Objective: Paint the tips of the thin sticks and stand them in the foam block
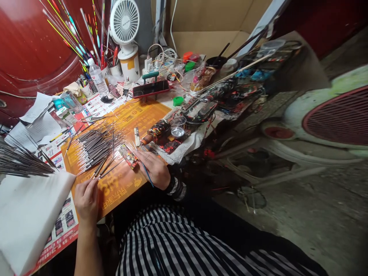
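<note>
My left hand [87, 197] is closed in a pinch at the near edge of the orange mat, holding the end of a thin dark fishing float [110, 168]. Several more floats lie close to its fingertips. Beyond it spreads a pile of dark fishing floats [96, 145] with fine pale tips. My right hand [155, 168] is closed around a slim blue-handled paintbrush [147, 176], whose bristles I cannot make out clearly. Just left of this hand lies a small paint-stained block [129, 156]. A pale flat piece [137, 137] rests beyond the fingers.
A white foam block [34, 214] stands at left, stuck with a bundle of dark floats [25, 161]. Paint-smeared jars and a clear cup [178, 128] crowd the right side. Behind are a phone [151, 89], a water bottle [97, 76] and a white fan [125, 23].
</note>
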A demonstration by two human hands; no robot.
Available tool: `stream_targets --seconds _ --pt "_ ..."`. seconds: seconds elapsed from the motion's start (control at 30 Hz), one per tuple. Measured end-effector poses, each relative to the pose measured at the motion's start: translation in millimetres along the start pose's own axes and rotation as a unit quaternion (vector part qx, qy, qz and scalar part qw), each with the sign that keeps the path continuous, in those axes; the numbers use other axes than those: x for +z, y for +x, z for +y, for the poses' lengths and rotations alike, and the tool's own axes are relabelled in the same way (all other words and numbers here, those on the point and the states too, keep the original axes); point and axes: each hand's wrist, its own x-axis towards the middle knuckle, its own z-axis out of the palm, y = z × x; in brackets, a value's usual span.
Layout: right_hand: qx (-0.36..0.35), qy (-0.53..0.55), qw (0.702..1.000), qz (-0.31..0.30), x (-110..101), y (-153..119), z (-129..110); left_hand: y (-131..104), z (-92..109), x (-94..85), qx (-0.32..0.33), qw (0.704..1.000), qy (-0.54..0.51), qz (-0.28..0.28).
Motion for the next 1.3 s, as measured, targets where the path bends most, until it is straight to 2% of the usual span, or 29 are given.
stream_targets --seconds 0.17,0.27,0.4,0.5,0.7,1.13,1.3 --pt "0.022 0.002 1.000 -0.002 1.3 0.1 -0.4 0.0 -0.3 0.8 0.003 1.000 -0.012 -0.013" --pt "0.014 0.020 1.000 0.019 -2.9 -0.6 0.2 -0.5 -0.9 1.6 0.002 1.000 -0.013 -0.016" --pt "-0.052 0.050 0.995 0.075 -15.9 -6.6 7.6 -1.4 -1.1 2.9 -0.004 1.000 -0.017 -0.019" --pt "-0.093 0.030 0.991 0.090 -24.2 -12.2 16.1 -2.4 -1.4 4.4 -0.010 1.000 -0.022 -0.018" --pt "-0.112 -0.006 0.992 0.066 -24.1 -15.2 22.6 -2.4 -1.5 5.1 -0.009 1.000 -0.018 -0.017" --pt "-0.076 -0.028 0.996 0.039 -18.5 -20.9 24.4 0.5 1.9 2.2 0.001 1.000 -0.004 -0.011" --pt "-0.083 -0.017 0.995 0.048 -19.1 -17.8 21.5 1.1 2.5 1.4 0.001 1.000 0.000 -0.013"
